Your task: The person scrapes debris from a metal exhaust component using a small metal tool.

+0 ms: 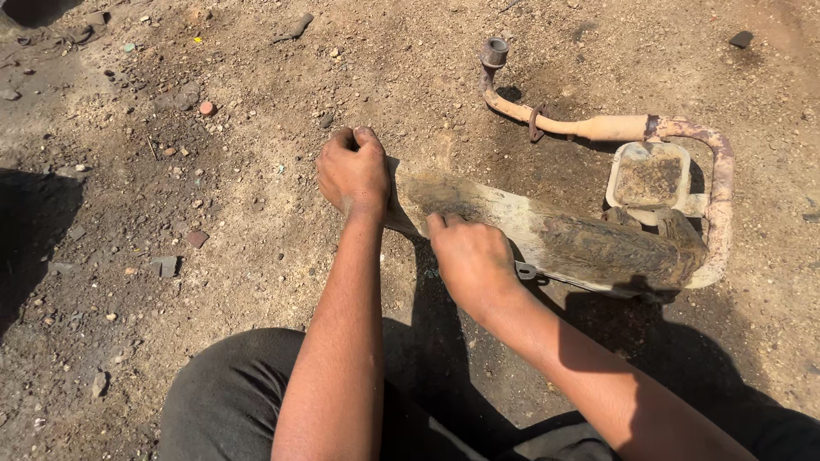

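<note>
A dirty, rusted exhaust muffler [581, 243] lies on the dirt ground, its bent pipe [598, 128] curving round from the far side to a flange end [494, 53]. My left hand [353, 173] is closed around the muffler's narrow left end. On the muffler's near edge rests my right hand [470, 256], fingers curled and pressing on the surface. I cannot tell whether the right hand holds a small tool. A pale, box-shaped metal bracket [651, 175] sits inside the pipe's loop.
Dry dirt ground strewn with small stones and debris lies all around. My knees in dark trousers [226, 401] are at the bottom of the view. Shadows fall at the left edge and under my arms.
</note>
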